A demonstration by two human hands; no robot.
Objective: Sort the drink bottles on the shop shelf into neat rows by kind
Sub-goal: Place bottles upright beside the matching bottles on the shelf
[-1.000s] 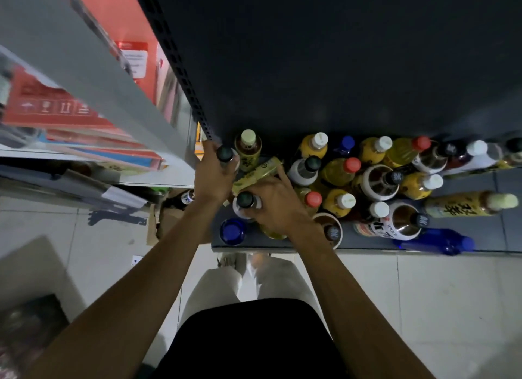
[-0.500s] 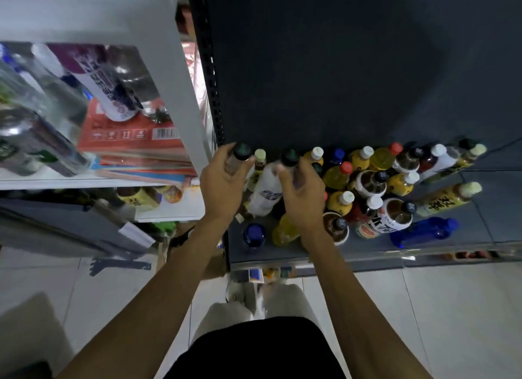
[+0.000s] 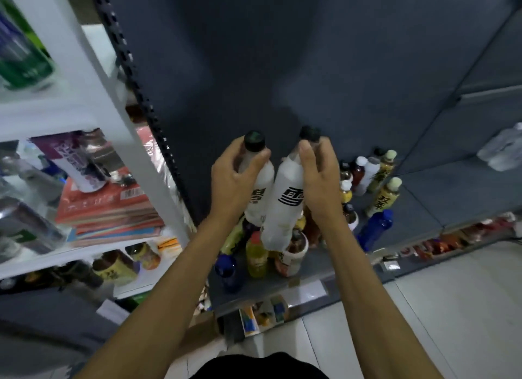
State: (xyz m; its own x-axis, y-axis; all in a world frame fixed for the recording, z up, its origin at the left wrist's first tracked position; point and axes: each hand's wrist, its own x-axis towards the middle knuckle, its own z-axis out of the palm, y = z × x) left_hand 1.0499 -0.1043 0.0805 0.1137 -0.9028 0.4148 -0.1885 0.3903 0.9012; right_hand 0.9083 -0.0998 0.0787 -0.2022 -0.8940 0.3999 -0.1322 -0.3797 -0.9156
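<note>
My left hand (image 3: 236,175) grips the neck of a white bottle with a black cap (image 3: 261,197), held up above the dark shelf (image 3: 418,209). My right hand (image 3: 317,178) grips the neck of a second white black-capped bottle (image 3: 285,206) right beside it. Both bottles carry a black printed character and hang over the mixed drinks below. Under them stand a yellow bottle with a red cap (image 3: 256,255), a blue bottle (image 3: 230,271) and a white cup-shaped drink (image 3: 292,254). Further right are pale tea bottles (image 3: 382,197) and a blue bottle lying on its side (image 3: 374,228).
A white shelving unit (image 3: 93,76) stands at the left with stacked red books (image 3: 104,209), cans and jars. A perforated black upright (image 3: 152,115) borders the dark back panel. Clear bottles (image 3: 501,146) sit on a higher shelf at the right. Pale floor tiles (image 3: 452,308) lie below.
Both hands have lifted the two white bottles up off the shelf, well above the other drinks. The camera has tilted up, so the shelf looks lower and smaller.
</note>
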